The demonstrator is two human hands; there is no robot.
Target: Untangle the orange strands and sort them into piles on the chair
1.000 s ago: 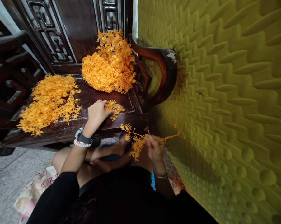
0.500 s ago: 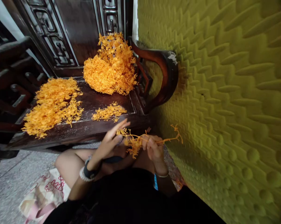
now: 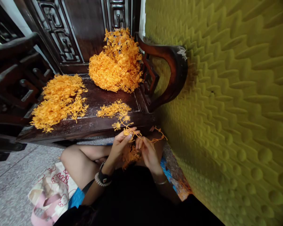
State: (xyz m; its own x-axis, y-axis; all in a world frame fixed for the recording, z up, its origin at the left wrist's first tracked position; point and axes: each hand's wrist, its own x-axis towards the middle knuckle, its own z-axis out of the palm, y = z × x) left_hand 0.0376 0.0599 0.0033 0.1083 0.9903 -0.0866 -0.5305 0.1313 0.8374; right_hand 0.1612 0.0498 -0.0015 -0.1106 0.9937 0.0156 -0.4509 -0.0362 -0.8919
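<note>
My left hand and my right hand are together above my lap, both pinched on a thin orange plastic sprig with small frilly pieces on its branches. More orange pieces hang between my hands. On the dark wooden chair seat just beyond lies a small flat cluster of orange pieces. A wide loose pile covers the seat's left side. A tall heap of orange sprigs stands at the back right of the seat.
The chair's curved wooden armrest rises at the right, close to a yellow-green padded wall. A carved dark backrest stands behind. A white and pink printed bag lies on the speckled floor by my bare knee.
My left hand left the small cluster on the seat and came back to my lap, where it now grips the sprig with my right hand. The sprig has shifted left and closer.
</note>
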